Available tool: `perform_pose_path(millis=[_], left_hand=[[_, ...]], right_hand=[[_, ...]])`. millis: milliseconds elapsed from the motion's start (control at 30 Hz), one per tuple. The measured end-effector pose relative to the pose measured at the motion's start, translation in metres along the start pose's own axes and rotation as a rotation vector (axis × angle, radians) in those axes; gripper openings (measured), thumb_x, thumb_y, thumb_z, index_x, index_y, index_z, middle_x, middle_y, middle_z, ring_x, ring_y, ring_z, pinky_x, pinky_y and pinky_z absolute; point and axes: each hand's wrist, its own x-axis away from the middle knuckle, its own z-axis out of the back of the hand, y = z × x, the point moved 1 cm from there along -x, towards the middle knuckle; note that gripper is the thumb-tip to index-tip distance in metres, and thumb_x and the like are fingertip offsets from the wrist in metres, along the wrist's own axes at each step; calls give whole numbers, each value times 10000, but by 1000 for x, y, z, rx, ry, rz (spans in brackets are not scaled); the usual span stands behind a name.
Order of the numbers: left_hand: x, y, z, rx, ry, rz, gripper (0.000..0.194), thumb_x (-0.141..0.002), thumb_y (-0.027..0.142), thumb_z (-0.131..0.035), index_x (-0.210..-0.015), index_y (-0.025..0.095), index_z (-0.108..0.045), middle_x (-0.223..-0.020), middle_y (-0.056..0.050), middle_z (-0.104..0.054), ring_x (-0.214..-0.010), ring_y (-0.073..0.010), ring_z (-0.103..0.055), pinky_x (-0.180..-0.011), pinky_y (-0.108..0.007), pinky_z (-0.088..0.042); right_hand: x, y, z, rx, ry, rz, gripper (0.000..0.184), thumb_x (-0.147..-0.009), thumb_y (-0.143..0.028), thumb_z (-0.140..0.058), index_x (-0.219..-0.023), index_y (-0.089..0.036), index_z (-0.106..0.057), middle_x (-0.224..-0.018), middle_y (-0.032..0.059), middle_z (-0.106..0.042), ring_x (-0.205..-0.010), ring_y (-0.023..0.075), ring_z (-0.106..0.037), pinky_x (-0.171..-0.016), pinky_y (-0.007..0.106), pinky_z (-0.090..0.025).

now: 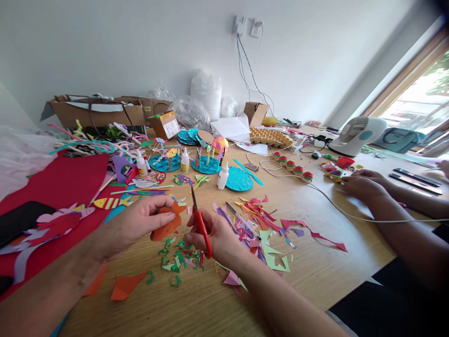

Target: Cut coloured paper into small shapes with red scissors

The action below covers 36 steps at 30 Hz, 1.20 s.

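Between the thumb and fingers of my left hand [149, 220] is an orange paper cutout [168, 225], shaped much like a fish. My right hand [217, 234] grips red-handled scissors [200, 228], their dark blades pointing up and away, just right of the paper. The blades look nearly closed and stand apart from the cutout. Green paper scraps [182, 257] lie on the table below both hands. An orange paper offcut [126, 285] rests nearer to me, under my left forearm's side. Beyond the scissors is a purple spotted paper fish [184, 179].
Colourful paper strips [254, 210] and a pen [242, 220] lie right of my hands. Behind stand glue bottles [222, 177] and blue discs [239, 179]. A co-worker's hands [365, 182] handle a small item at right, near a white fan [358, 135]. A cable [336, 203] crosses the table.
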Motion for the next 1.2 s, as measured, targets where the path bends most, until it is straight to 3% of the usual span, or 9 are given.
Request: perform_pose_path(millis=[167,267,533,767,1033,1200], left_hand=[[0,-2,-1,-10,20,12,136,-745,264,-533,-863,208,-571,-719,43,-546,-633,-123,-486,-558,-217,-367],[-1,-4,0,-77,21,6,127,-750,257,-528,-861,209,-570,-743,41,-545,-669,-132,-505,-592,-232,-383],[-1,-6,-1,-215,-29,-59,97,-769,295,-547,-817,215,-521,-678,57,-448,-600,-116,-420,-522,-211,-328],[-4,-2,-8,-341,-139,-74,65,-737,230,-515,-687,194,-535,-606,58,-405,-562,-110,-382,-492,-206,-281],[-7,-6,-14,-226,-47,-73,210,-768,350,-488,-660,183,-555,-635,40,-458,-594,-126,-416,-540,-229,-324],[-4,-5,-10,-64,11,-49,175,-751,342,-541,-675,188,-575,-656,38,-501,-621,-125,-445,-565,-225,-350]], right_hand=[[-2,2,1,140,-9,49,232,-604,-242,-749,-695,-174,-546,-592,-68,-507,-512,70,-435,-478,187,-354],[-4,1,2,66,4,38,268,-573,-246,-768,-682,-175,-533,-602,-70,-517,-531,73,-451,-512,198,-371],[0,-7,8,-103,130,101,261,-636,-340,-725,-725,-184,-536,-606,-57,-516,-491,73,-432,-454,196,-330],[0,-8,5,-141,69,95,311,-544,-288,-780,-705,-189,-533,-619,-62,-540,-503,70,-423,-472,193,-339],[-1,-6,3,-183,119,84,299,-530,-236,-772,-692,-189,-525,-600,-72,-514,-525,73,-432,-490,190,-345],[2,-9,5,-131,117,65,238,-638,-312,-698,-753,-188,-531,-602,-62,-516,-480,69,-429,-443,188,-327]])
